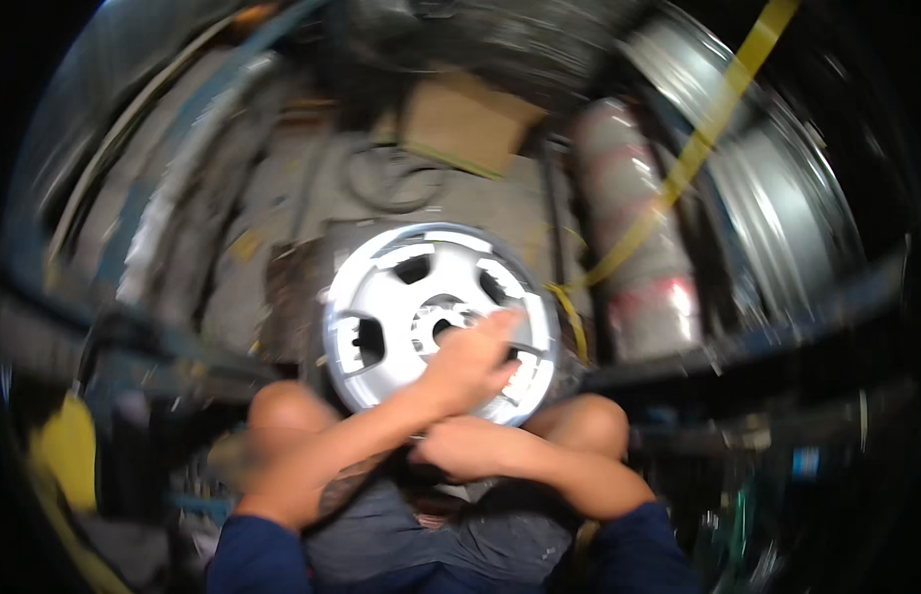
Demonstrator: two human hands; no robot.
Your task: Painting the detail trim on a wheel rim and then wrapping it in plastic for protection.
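A silver alloy wheel rim [396,368] lies face up in front of me, between my knees, its spokes and centre hole showing. Across its face, right of the hub, reaches my left hand [470,361]. That hand is smeared by motion, and whatever may be under its fingers is hidden. My right hand [460,445] is closed at the near edge of the wheel rim, below the left wrist. Its fingertips are tucked out of sight against the edge.
Beyond the wheel lie a piece of brown cardboard [465,124] and a dark ring-shaped loop [396,188]. A wrapped cylinder [638,238] stretches along the right, crossed by a yellow strap [703,144]. More metal wheels [787,198] stand farther right. A blue-edged frame [144,208] runs along the left.
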